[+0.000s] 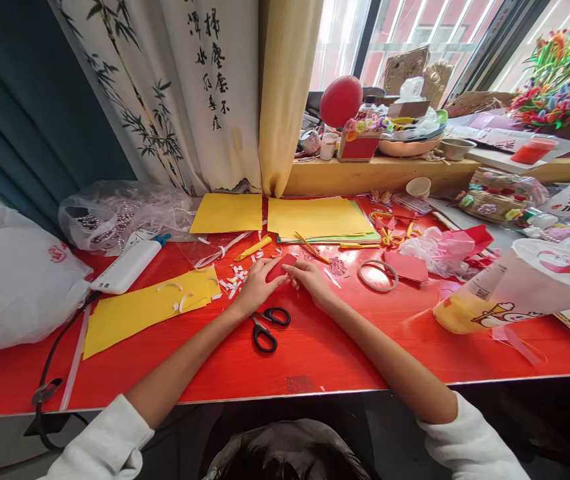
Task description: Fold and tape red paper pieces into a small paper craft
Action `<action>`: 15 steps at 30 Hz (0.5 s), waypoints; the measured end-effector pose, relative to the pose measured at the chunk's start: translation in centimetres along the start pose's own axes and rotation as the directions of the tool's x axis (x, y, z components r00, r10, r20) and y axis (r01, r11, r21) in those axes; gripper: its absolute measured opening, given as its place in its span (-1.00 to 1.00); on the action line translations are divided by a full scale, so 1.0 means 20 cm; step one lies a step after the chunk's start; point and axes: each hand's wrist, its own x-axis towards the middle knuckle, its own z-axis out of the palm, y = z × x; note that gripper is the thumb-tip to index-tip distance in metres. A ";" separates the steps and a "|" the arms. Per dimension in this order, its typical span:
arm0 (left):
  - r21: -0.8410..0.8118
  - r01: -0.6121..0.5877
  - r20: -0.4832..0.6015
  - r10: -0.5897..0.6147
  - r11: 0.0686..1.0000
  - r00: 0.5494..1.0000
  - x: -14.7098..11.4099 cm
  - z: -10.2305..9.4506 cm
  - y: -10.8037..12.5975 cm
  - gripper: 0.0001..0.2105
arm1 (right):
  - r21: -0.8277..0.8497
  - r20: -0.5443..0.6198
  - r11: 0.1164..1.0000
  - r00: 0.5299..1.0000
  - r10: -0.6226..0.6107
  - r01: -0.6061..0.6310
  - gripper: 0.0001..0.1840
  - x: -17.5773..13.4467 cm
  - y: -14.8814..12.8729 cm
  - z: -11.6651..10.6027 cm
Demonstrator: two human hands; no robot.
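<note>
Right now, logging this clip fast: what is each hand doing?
Left hand: closed on the red paper piece.
Right hand: fingers pinching the same red paper piece; black scissors lie untouched below.

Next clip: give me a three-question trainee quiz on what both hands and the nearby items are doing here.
1. True or false: the black-handled scissors are in the right hand.
2. What do both hands hold between them? A) a yellow sheet B) a small red piece of paper C) a tape ring
3. Fill in: the scissors lie on the red table, just below the ____ hand.

Key
1. False: they lie loose on the table, and no hand grips them.
2. B: the left hand and right hand pinch the red paper piece. The tape ring lies apart to the right, and the yellow sheet to the left.
3. left
</note>
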 end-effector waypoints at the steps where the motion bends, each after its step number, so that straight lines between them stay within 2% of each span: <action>1: 0.003 0.003 0.010 -0.003 1.000 1.000 0.00 0.00 0.00 -0.53 | -0.001 -0.004 1.000 1.000 -0.005 0.005 -0.64 0.00 0.00 0.00; 7: -0.007 0.046 0.059 -0.046 0.999 0.997 0.00 -0.01 0.01 -0.59 | -0.033 -0.009 0.999 0.999 -0.036 0.036 -0.66 0.00 0.01 0.01; 15: -0.126 0.133 0.071 -0.125 0.983 0.990 -0.01 -0.01 0.02 -0.61 | -0.095 0.036 0.993 0.997 -0.069 0.072 -0.73 -0.01 0.01 0.02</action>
